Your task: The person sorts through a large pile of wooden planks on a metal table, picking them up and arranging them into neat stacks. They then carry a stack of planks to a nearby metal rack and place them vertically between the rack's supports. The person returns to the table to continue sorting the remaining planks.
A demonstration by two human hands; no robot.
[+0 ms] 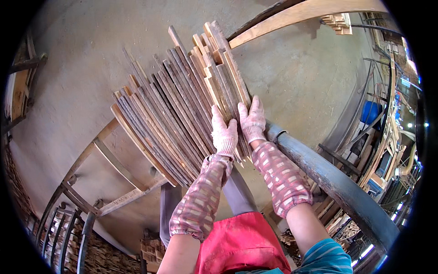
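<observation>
Both my hands wear pale knitted gloves and grip a bunch of narrow wooden strips (224,93) near its close end. My left hand (223,134) lies against the bunch's left side, its fingertips partly hidden among the wood. From the right, my right hand (252,119) clasps the outermost strips, thumb toward the left hand. The bunch stands at the right end of a wide row of similar strips (169,114), side by side with uneven far ends. Some strips look dark and weathered, others light and freshly cut.
The row rests on a metal frame (119,164) at left. A thick grey pipe (333,182) runs along my right forearm. Beyond the strips, a long curved-looking wooden beam (301,16) crosses the upper right. Stacked wood (98,244) sits lower left; a blue object (370,112) stands right.
</observation>
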